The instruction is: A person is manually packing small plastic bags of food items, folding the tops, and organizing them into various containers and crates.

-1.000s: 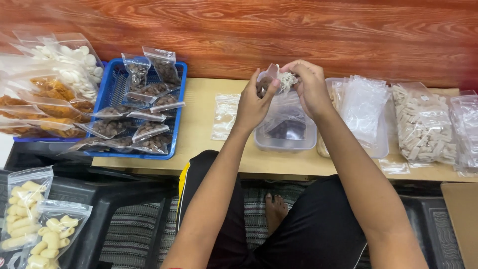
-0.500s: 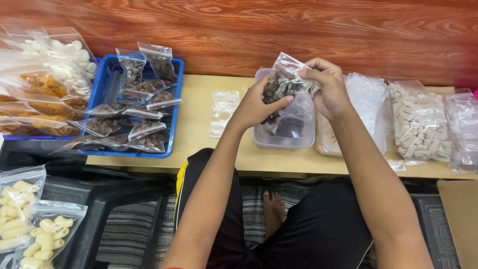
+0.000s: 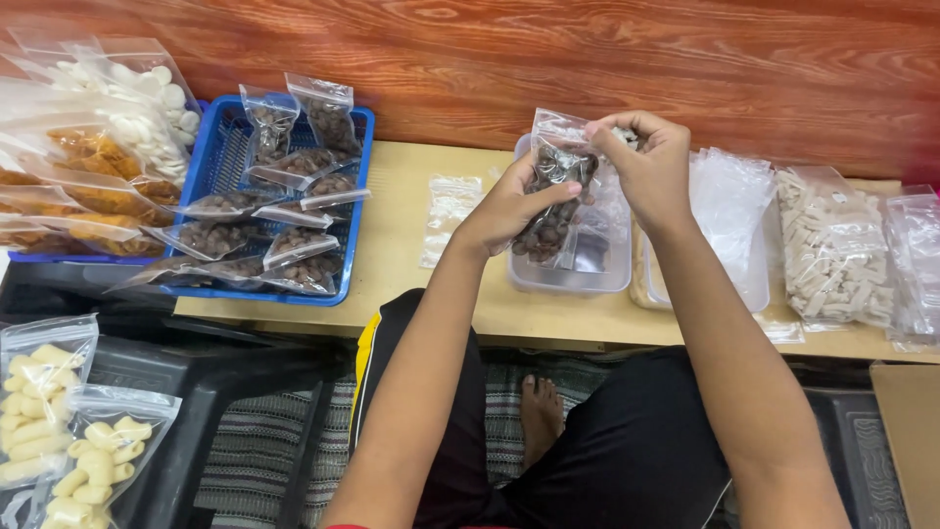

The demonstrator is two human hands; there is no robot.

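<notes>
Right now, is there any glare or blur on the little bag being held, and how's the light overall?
Head view: even, soft light with faint shadows; the small clear bag of dark brown pieces shows pale glare streaks on its plastic; left hand and right hand look reasonably sharp; the wooden wall has a mild sheen.

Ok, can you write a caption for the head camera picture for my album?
Two hands, left and right, hold a clear bag of brown pieces above a plastic tub, beside a blue basket of filled bags.

A clear bag of dark brown pieces, a blue basket, a grey striped mat.
</notes>
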